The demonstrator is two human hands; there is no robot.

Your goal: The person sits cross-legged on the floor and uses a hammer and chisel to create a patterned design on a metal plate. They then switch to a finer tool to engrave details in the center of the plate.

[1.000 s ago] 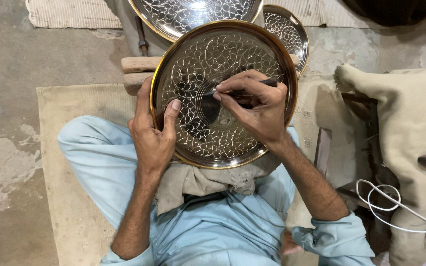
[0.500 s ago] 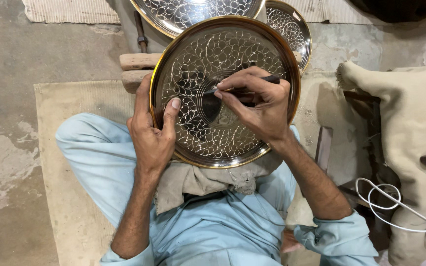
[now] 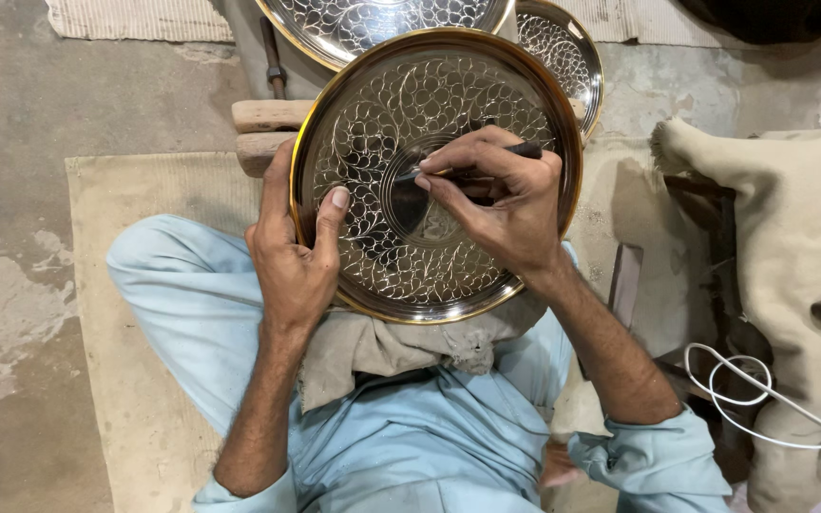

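Head view, read from left to right. At the far left we see bare, stained concrete floor [image 3: 11,285] and a tan woven mat [image 3: 144,313] on which the person sits cross-legged in pale blue clothing. The left hand [image 3: 295,256] grips the left rim of a large round silver-coloured metal tray with a gold-coloured edge [image 3: 401,261]; the thumb lies over the face of the tray and the remaining fingers wrap behind the rim, so the hand is closed on the tray. The tray rests tilted on the lap, over a bunched beige cloth [image 3: 382,347], with its upper edge towards two wooden blocks [image 3: 268,128].

At the centre, the right hand [image 3: 501,199] lies on the tray with its fingers pinched together around a thin dark engraving tool [image 3: 486,163], whose tip meets the metal near the plain central disc.

We judge the work well advanced: a dense leaf-and-scroll pattern already covers nearly the whole face between rim and centre. The central disc appears mostly plain, and glare hides whether fine detail is left to cut there.

Above, two further patterned metal trays [image 3: 563,47] lie partly out of frame. At the right stand a beige sackcloth bundle [image 3: 791,237] and a coiled white cable [image 3: 743,389].
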